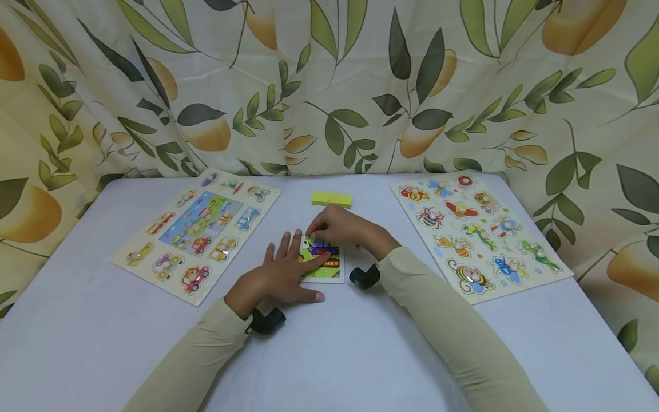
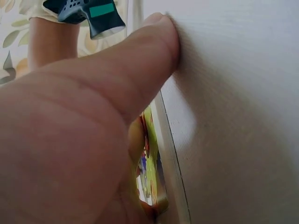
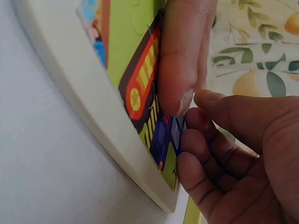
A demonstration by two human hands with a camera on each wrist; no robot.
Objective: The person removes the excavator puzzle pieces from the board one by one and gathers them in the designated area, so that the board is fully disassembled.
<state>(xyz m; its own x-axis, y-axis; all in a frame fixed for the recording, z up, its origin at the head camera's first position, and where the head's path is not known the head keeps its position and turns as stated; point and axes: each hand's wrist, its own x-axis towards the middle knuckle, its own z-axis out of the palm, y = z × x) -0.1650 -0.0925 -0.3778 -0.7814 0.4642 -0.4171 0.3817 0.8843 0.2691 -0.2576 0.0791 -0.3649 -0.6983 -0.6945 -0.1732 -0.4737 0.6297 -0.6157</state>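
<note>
A small jigsaw puzzle [image 1: 323,269] with a white frame and a bright vehicle picture lies at the middle of the table. My left hand [image 1: 280,280] is spread over its left side, fingers straight, the index finger across the picture and the thumb on the cloth below. At the far edge, the bent fingers of my right hand [image 1: 342,227] touch the board. In the right wrist view, right fingertips [image 3: 190,168] rest against the puzzle's picture [image 3: 145,79], beside a left finger [image 3: 180,60]. Whether they pinch a piece is hidden.
A yellow-green block [image 1: 332,199] lies just beyond the right hand. On the left is a vehicle puzzle board [image 1: 170,266], on the right an insect puzzle board [image 1: 496,294]. A leaf-and-fruit curtain [image 1: 360,86] hangs behind the white table [image 1: 329,355].
</note>
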